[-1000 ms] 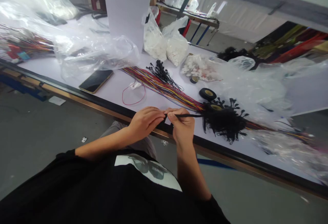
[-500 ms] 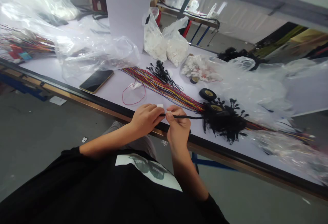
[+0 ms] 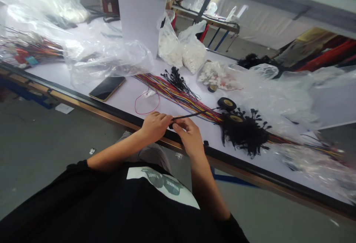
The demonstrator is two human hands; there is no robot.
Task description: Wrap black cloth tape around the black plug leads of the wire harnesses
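At the table's front edge, my left hand [image 3: 155,127] is closed around one end of a thin black cable [image 3: 191,116]. From my fingers the cable slants up to the right, over a bundle of coloured wires [image 3: 180,95]. My right hand [image 3: 191,136] is close beside the left, thumb and fingers pinched at a small black piece [image 3: 171,125] between the hands. Fingers hide most of that piece, so its kind is unclear. To the right lies a heap of black cables with small connectors [image 3: 244,135].
Two rolls of black tape [image 3: 226,103] lie by the heap. A phone [image 3: 107,88] and a loop of red wire [image 3: 147,112] are on the left. Bags of white parts [image 3: 194,56] stand at the back. Clear plastic bags [image 3: 108,56] cover other areas.
The black cable has swung from nearly level to slanting up right. A white piece at my left fingers is out of sight. My right hand has shifted slightly left; a black piece shows between the hands.
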